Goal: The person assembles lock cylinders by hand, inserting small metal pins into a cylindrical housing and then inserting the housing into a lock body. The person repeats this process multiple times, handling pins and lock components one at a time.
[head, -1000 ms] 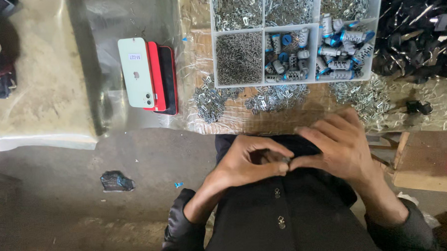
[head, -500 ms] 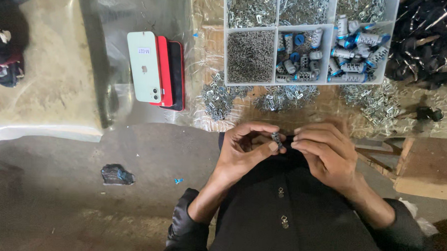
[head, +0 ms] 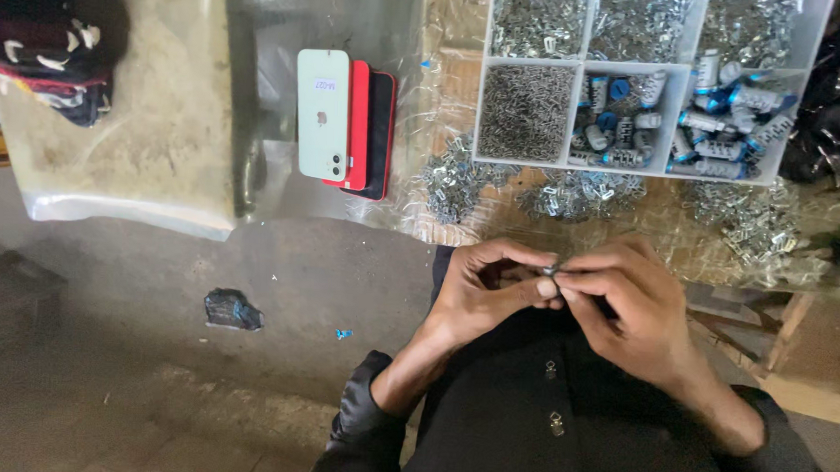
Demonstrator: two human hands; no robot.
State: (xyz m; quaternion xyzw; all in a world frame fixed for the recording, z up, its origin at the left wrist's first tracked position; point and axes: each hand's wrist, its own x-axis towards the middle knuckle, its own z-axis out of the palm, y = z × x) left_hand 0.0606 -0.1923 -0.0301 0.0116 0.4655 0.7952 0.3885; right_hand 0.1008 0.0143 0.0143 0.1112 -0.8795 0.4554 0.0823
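The head camera looks straight down at a person's lap and the near edge of a worktable. The left hand (head: 488, 290) and right hand (head: 627, 304) meet fingertip to fingertip above the dark garment (head: 525, 416). Between them sits a small metal part (head: 553, 268), pinched at the point where the left thumb and forefinger meet the right thumb and forefinger. Both hands are curled, with fingertips pressed together on the part; only a sliver of it shows above the left thumbnail, so its shape cannot be told. The other fingers of each hand are bent inward, and the wrists rest close to the body.

Just beyond the hands, on the table's clear plastic covering (head: 257, 100), lie loose heaps of small silver clips (head: 459, 177). Behind those stands a clear compartment box (head: 584, 65): one cell holds fine grey pins (head: 525, 109), and two cells hold blue-and-silver cylinders (head: 721, 135). To the left of the box, well apart from the hands, three phones (head: 345, 122) lie stacked, a pale green one on top, then red, then black. On the floor to the left are a crumpled dark scrap (head: 231, 308) and a tiny blue piece (head: 343, 334).
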